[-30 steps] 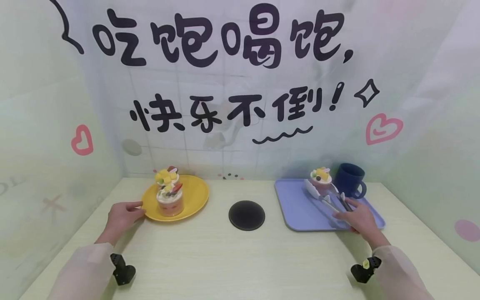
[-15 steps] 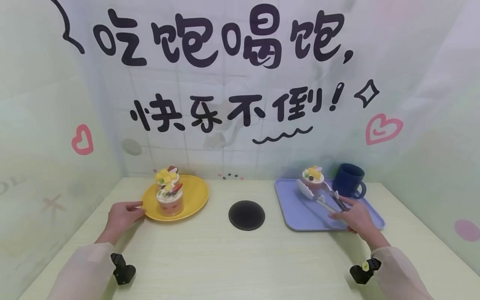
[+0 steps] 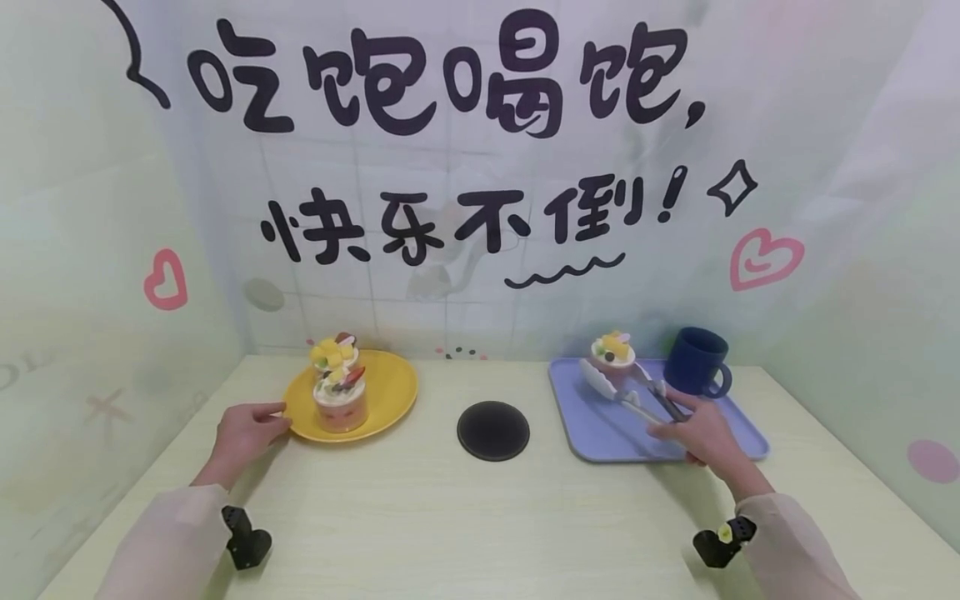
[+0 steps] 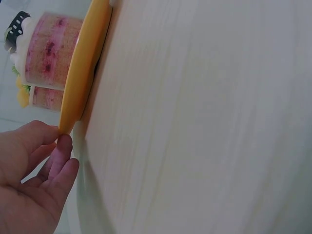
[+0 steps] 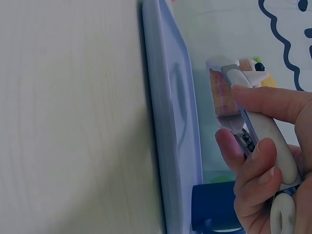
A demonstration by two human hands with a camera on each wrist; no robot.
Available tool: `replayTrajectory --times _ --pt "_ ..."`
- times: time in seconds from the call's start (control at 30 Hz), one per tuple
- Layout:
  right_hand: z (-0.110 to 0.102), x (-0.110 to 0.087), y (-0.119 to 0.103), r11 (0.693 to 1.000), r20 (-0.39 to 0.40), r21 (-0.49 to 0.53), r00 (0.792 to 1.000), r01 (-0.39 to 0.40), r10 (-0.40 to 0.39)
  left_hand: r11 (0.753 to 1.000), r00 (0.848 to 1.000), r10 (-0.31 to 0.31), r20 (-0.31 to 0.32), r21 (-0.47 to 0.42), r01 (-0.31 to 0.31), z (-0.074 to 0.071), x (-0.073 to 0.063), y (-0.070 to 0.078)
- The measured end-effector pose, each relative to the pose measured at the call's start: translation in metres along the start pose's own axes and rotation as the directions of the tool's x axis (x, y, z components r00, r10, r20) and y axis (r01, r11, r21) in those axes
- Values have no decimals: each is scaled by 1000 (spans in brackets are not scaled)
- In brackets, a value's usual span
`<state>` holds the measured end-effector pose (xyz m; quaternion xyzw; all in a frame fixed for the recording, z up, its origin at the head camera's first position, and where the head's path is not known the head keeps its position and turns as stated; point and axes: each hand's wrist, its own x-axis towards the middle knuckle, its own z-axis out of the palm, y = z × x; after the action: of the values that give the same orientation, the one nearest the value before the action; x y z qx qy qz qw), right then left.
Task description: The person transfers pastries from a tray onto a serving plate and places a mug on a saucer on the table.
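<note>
At the left in the head view, my left hand (image 3: 251, 429) pinches the near-left rim of a yellow plate (image 3: 393, 387) between thumb and fingers. The left wrist view shows the thumb on the plate's edge (image 4: 80, 78). Two fruit-topped dessert cups stand on it, a front one (image 3: 341, 408) and a rear one (image 3: 330, 354). My right hand (image 3: 701, 429) grips food tongs (image 3: 637, 406) by their handles. Between the tong tips is a third dessert cup (image 3: 611, 354). In the right wrist view that cup (image 5: 223, 95) hangs upright, raised above the blue tray (image 5: 170, 122).
A dark blue mug (image 3: 693, 367) stands at the back right of the tray, close beside the tongs. On the pale wooden table (image 3: 480, 533) a round black coaster (image 3: 493, 431) lies between plate and tray. A printed wall (image 3: 480, 317) stands right behind them.
My right hand has moved left, carrying the tongs and the dessert cup over the tray, farther from the mug. The left hand and the plate have stayed put.
</note>
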<state>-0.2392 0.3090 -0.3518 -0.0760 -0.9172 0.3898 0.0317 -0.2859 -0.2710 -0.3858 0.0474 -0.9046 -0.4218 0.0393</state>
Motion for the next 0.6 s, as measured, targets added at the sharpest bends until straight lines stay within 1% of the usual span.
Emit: replayTrajectory --times 0.13,0.3,0.47,0.6 --pt "1 1 -2 1000 5 5 1000 4 -4 1000 1000 -2 -2 5 2 0 0 1" --pt "5 2 -5 999 -3 28 999 34 -34 1000 1000 3 -2 9 -3 -1 1 0" --pt "11 2 -9 999 -3 43 1000 28 -28 1000 1000 -12 6 2 12 -1 2 -4" --pt "15 1 -13 998 -12 55 1000 29 -28 1000 1000 -5 0 4 5 1 4 -5"
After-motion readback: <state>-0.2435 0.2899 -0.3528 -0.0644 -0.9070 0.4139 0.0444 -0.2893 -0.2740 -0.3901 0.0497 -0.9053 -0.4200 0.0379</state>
